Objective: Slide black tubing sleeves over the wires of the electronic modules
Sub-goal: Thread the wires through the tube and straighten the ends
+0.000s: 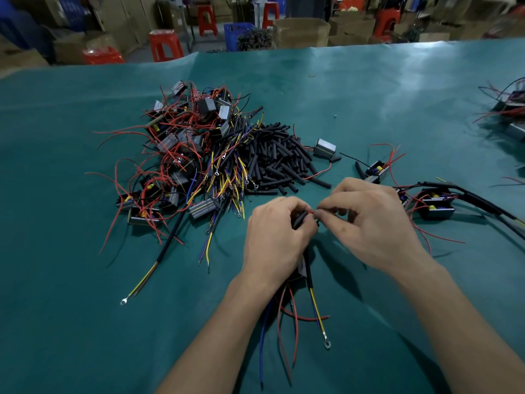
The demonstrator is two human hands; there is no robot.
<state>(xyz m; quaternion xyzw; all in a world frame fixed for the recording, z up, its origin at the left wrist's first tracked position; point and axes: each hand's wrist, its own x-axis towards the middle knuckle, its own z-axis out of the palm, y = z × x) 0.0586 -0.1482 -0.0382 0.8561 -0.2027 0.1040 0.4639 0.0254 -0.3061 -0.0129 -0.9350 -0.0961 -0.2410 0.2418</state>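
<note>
I can read no writing on anything here. At far left a sleeved lead (147, 275) lies alone on the teal mat (71, 322), its yellow and dark cores ending in a small metal ring. Behind it sits the pile of modules (181, 143), small grey ribbed boxes tangled in thin red wires, with yellow and blue ring-tipped leads spilling toward me. Just right of that is the heap of sleeves (279, 156), short matte black tubes lying every way, touching the pile's edge. My left hand (277, 237) is clenched around a black sleeve (300, 218) and the module under my palm, mostly hidden; its wires (295, 322), red, blue and a yellow one with a ring end, trail out below my wrist over the mat. My right hand (372, 223) meets the left, thumb and forefinger pinching a red wire tip (311, 212) right at the sleeve's mouth. Beyond my right knuckles a lone grey module (324, 147) rests beside the heap, and farther right lie finished modules (434, 206) with long black sleeved leads running off the edge. At far right another tangle (511, 109) is cut off by the frame. Past the mat stand red plastic stools (166, 45), cardboard boxes (301, 31) and a blue crate (237, 34), all blurred.
</note>
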